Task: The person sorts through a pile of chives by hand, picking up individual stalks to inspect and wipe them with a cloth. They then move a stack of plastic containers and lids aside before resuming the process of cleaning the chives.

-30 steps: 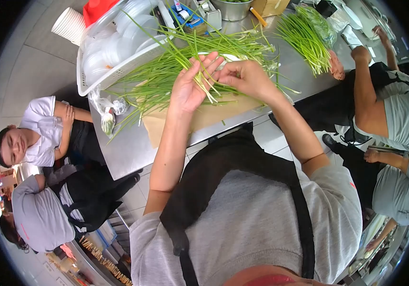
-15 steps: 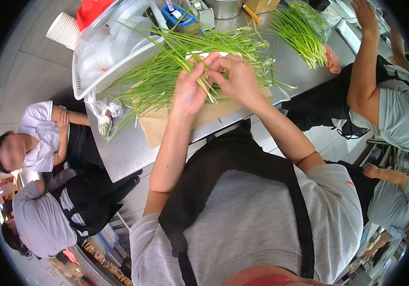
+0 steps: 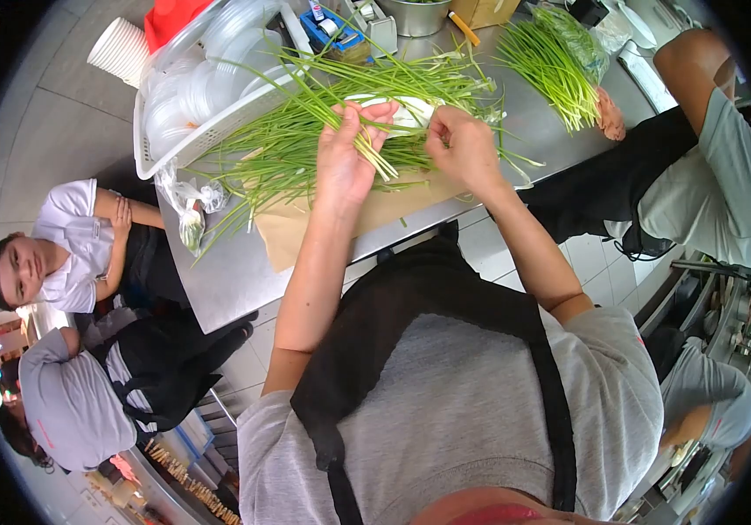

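My left hand (image 3: 349,159) is closed around a small bunch of green onions (image 3: 379,159), their pale root ends pointing down and their green tops reaching up to the left. To its right, apart from the bunch, my right hand (image 3: 466,150) has its fingers curled into a pinch; whatever it may hold is too small to make out. Beneath both hands spreads a large loose pile of green onions (image 3: 292,166) on brown paper (image 3: 281,234). A white dish (image 3: 412,114) shows between the hands, partly covered by stalks.
A white basket (image 3: 150,162) of clear plastic lids stands left on the metal table (image 3: 218,293). Behind are a blue tape dispenser (image 3: 331,35) and a metal pot (image 3: 415,17). Another green onion bundle (image 3: 550,74) lies right. Co-workers stand on both sides.
My right hand has moved right, away from the green onions in my left hand, uncovering more of the white dish. The co-worker at the upper right has lowered a raised arm.
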Tool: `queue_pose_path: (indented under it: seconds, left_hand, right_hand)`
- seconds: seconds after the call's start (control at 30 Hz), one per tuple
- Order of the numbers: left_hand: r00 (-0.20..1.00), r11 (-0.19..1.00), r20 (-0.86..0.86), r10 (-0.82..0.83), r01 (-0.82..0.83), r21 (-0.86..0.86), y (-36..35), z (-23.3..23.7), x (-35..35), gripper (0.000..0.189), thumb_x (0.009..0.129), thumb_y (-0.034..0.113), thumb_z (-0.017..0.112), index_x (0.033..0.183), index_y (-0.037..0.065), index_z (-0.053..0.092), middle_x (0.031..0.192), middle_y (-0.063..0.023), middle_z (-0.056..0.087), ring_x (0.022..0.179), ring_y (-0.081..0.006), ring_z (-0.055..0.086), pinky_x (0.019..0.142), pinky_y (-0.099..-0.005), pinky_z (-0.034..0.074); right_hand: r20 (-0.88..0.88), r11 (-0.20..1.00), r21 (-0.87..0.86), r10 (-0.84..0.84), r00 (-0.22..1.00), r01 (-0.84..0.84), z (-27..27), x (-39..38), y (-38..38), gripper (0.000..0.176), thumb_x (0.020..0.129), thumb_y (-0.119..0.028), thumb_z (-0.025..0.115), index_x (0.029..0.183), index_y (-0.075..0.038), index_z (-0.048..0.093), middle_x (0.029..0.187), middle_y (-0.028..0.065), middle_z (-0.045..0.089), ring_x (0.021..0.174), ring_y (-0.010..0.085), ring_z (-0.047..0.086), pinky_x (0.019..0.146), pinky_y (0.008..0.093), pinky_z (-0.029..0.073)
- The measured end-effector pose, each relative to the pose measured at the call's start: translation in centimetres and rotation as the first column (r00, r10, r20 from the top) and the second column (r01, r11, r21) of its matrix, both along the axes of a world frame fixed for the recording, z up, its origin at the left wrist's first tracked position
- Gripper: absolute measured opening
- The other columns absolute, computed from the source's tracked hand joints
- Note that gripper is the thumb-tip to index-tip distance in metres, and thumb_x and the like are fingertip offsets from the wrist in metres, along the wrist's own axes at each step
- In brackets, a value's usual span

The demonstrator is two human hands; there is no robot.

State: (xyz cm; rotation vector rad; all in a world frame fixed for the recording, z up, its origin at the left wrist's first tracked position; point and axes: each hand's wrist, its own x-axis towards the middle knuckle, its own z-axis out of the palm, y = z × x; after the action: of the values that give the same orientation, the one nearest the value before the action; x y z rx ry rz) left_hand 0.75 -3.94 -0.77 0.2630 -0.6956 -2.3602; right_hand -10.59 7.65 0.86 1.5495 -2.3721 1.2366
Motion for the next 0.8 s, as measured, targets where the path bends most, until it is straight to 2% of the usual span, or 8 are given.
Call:
queue_pose_path:
  seconds: [0.07,0.17,0.27,0.4,0.47,0.6,0.67,0.8]
  left_hand:
    - [1.000,1.000,0.004,0.000,0.000,-0.026,0.4,0.1,-0.2,0.012,0.087,0.018,0.047,0.091,0.007,0.046,0.098,-0.0188,0.057,0.107,-0.0331,0.048,0.094,-0.0434,0.036]
    - [0.999,0.998,0.022,0.042,-0.041,-0.057,0.6,0.1,-0.4,0.009,0.090,0.016,0.040,0.088,0.007,0.044,0.092,-0.0179,0.059,0.100,-0.0315,0.053,0.089,-0.0406,0.040]
    - [0.998,0.996,-0.011,0.054,-0.055,-0.075,-0.3,-0.2,-0.2,0.010,0.087,0.017,0.047,0.091,0.007,0.047,0.097,-0.0178,0.058,0.103,-0.0329,0.051,0.093,-0.0434,0.038]
    - [0.999,0.999,0.020,0.032,-0.032,-0.021,-0.3,0.0,0.1,0.011,0.087,0.017,0.047,0.091,0.007,0.047,0.090,-0.0134,0.058,0.093,-0.0279,0.055,0.086,-0.0399,0.044]
    - [0.997,0.997,-0.034,-0.069,0.070,0.030,-0.4,-0.7,0.3,0.012,0.087,0.017,0.048,0.093,0.007,0.048,0.080,-0.0076,0.055,0.078,-0.0202,0.055,0.073,-0.0342,0.047]
    - [0.991,0.990,0.018,-0.134,0.133,0.041,0.3,-1.5,-0.2,0.012,0.086,0.016,0.050,0.094,0.007,0.048,0.076,-0.0039,0.052,0.067,-0.0140,0.050,0.061,-0.0283,0.044]
    - [0.991,0.993,0.056,-0.121,0.120,0.023,1.1,-1.1,-0.4,0.011,0.086,0.015,0.050,0.093,0.007,0.048,0.075,-0.0038,0.051,0.066,-0.0142,0.050,0.060,-0.0281,0.045]
    - [0.990,0.995,0.116,-0.086,0.091,-0.034,2.1,-1.1,-0.5,0.012,0.086,0.014,0.050,0.095,0.007,0.050,0.080,-0.0028,0.054,0.072,-0.0140,0.053,0.063,-0.0278,0.045]
  right_hand:
    - [-0.003,1.000,-0.016,-0.019,1.000,0.019,0.0,-0.2,0.3,0.006,0.066,-0.003,0.056,0.067,-0.002,0.050,0.058,0.0108,0.051,0.049,0.0254,0.051,0.047,0.0334,0.040]
    - [-0.099,0.983,-0.013,-0.183,0.978,0.183,0.0,-1.8,0.3,0.008,0.064,-0.004,0.057,0.066,-0.002,0.049,0.061,0.0156,0.054,0.058,0.0347,0.054,0.056,0.0418,0.043]
    - [-0.074,0.978,0.014,-0.207,0.976,0.209,0.6,-3.9,1.1,0.007,0.066,-0.005,0.057,0.068,-0.002,0.050,0.059,0.0159,0.054,0.057,0.0363,0.054,0.056,0.0428,0.043]
    - [-0.103,0.962,0.238,-0.112,0.988,0.133,1.4,-4.3,1.6,0.008,0.068,-0.007,0.057,0.072,-0.003,0.052,0.061,0.0153,0.055,0.063,0.0346,0.055,0.058,0.0425,0.044]
    - [-0.238,0.950,0.300,-0.009,0.971,0.082,1.4,-4.3,1.5,0.012,0.069,-0.008,0.059,0.080,-0.005,0.057,0.067,0.0152,0.058,0.072,0.0327,0.056,0.062,0.0405,0.044]
    - [-0.552,0.996,0.025,-0.055,0.832,0.082,1.6,-3.2,0.4,0.017,0.069,-0.009,0.059,0.086,-0.006,0.060,0.074,0.0146,0.059,0.078,0.0292,0.056,0.067,0.0378,0.044]
    - [-0.003,0.980,0.001,0.200,0.980,-0.200,2.2,-2.5,-0.5,0.023,0.076,-0.014,0.057,0.096,-0.004,0.058,0.088,0.0121,0.058,0.077,0.0240,0.057,0.065,0.0306,0.044]
    - [0.327,0.952,0.013,0.285,0.901,-0.306,2.2,-0.2,-1.7,0.025,0.081,-0.019,0.053,0.098,-0.001,0.057,0.087,0.0109,0.059,0.079,0.0201,0.057,0.069,0.0286,0.044]
